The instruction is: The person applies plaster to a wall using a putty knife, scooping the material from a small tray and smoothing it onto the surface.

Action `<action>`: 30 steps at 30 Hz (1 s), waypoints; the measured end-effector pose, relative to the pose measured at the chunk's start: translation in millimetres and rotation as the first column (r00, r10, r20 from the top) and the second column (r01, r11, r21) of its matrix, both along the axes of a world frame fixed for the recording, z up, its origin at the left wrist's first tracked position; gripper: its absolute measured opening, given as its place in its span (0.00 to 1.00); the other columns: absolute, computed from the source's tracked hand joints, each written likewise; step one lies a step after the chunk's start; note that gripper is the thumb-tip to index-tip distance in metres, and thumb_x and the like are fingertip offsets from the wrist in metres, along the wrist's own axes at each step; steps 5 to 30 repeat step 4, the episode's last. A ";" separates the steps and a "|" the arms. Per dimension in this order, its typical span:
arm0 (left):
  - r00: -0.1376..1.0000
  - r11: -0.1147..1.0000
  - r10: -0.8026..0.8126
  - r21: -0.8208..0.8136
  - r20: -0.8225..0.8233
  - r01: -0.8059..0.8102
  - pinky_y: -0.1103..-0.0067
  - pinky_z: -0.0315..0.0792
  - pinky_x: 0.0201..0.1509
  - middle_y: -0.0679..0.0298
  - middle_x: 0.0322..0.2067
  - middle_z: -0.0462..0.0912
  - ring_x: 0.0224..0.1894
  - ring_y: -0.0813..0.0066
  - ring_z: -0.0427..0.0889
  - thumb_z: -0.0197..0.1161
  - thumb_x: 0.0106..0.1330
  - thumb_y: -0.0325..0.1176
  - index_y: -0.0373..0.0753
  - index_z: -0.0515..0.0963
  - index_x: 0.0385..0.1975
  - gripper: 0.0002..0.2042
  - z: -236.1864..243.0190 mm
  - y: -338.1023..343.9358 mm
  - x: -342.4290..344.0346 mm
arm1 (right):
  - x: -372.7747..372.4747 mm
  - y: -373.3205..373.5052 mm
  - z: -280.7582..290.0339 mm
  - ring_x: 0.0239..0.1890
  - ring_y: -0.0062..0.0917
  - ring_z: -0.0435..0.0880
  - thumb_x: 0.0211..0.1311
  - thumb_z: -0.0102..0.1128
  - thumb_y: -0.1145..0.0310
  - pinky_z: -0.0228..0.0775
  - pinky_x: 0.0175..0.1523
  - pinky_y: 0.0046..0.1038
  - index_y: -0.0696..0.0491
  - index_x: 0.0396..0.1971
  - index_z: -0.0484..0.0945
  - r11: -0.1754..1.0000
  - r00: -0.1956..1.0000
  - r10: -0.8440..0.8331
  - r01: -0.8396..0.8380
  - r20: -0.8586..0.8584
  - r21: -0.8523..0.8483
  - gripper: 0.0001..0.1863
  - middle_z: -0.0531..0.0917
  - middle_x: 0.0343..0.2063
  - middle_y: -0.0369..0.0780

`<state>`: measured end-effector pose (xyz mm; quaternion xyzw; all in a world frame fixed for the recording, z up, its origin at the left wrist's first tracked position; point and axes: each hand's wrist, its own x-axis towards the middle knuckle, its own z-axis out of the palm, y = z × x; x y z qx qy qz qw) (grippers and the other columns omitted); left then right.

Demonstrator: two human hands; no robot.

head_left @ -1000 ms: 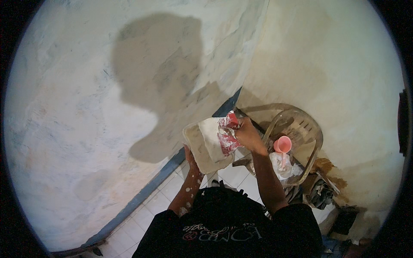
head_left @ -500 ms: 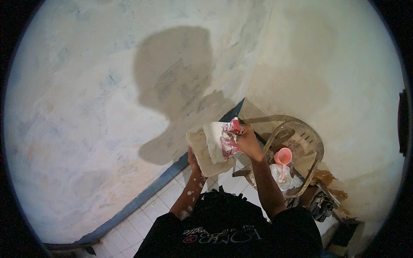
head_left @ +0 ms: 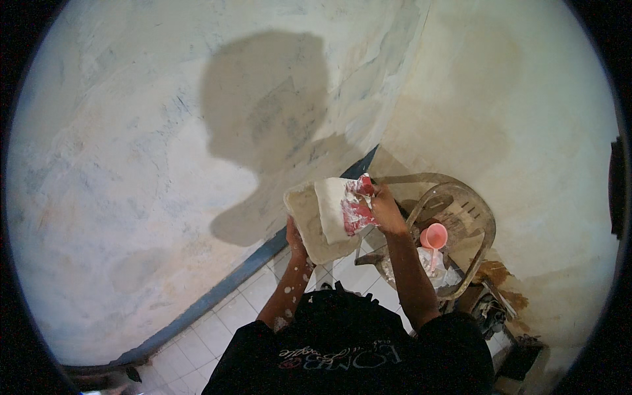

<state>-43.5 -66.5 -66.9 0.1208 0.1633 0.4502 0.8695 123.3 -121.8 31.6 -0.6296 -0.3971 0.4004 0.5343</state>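
My left hand (head_left: pixel 295 240) grips the left side of a shallow, putty-coated tray (head_left: pixel 304 214), held out in front of my chest. In my right hand (head_left: pixel 387 209), closed at the tray's right side, is a wide putty knife (head_left: pixel 359 216) with a red, putty-smeared handle. Its broad white face lies over the right part of the tray; whether that white is bare blade or a layer of putty I cannot tell. Dried white spots mark my left forearm. The fingers under the tray are hidden.
Ahead and left stands a patchy whitish wall (head_left: pixel 131 164) with a blue strip (head_left: pixel 217 289) along its foot. A dirty plastic chair (head_left: pixel 484 230) at right bears a pink dipper (head_left: pixel 433 236) and a white bag (head_left: pixel 447 275). White tiles (head_left: pixel 204 336) cover the floor.
The putty knife has shifted slightly up and to the right over the tray, and its angle has changed a little. Both hands keep their grips.
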 end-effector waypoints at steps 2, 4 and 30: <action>0.995 1.000 0.029 -0.001 -0.099 -0.029 0.63 0.62 0.55 0.57 0.52 0.66 0.52 0.57 0.67 0.41 0.56 0.61 0.43 0.59 0.56 0.34 1.0 -0.1 -0.3 | -2.6 1.9 -8.6 0.25 0.18 0.78 0.50 0.51 0.77 0.71 0.30 0.19 0.59 0.34 0.77 0.999 0.993 -0.036 0.039 -0.110 0.033 0.11 0.80 0.27 0.37; 0.994 0.999 0.019 -0.023 -0.110 -0.022 0.63 0.61 0.56 0.58 0.53 0.65 0.52 0.56 0.66 0.41 0.55 0.63 0.43 0.58 0.57 0.35 0.0 -0.3 -1.0 | -1.8 2.9 -14.6 0.28 0.19 0.79 0.49 0.52 0.75 0.73 0.34 0.23 0.56 0.37 0.77 0.997 0.963 -0.061 0.072 -0.261 0.032 0.13 0.80 0.28 0.37; 0.994 0.999 0.019 -0.023 -0.110 -0.022 0.63 0.61 0.56 0.58 0.53 0.65 0.52 0.56 0.66 0.41 0.55 0.63 0.43 0.58 0.57 0.35 0.0 -0.3 -1.0 | -1.8 2.9 -14.6 0.28 0.19 0.79 0.49 0.52 0.75 0.73 0.34 0.23 0.56 0.37 0.77 0.997 0.963 -0.061 0.072 -0.261 0.032 0.13 0.80 0.28 0.37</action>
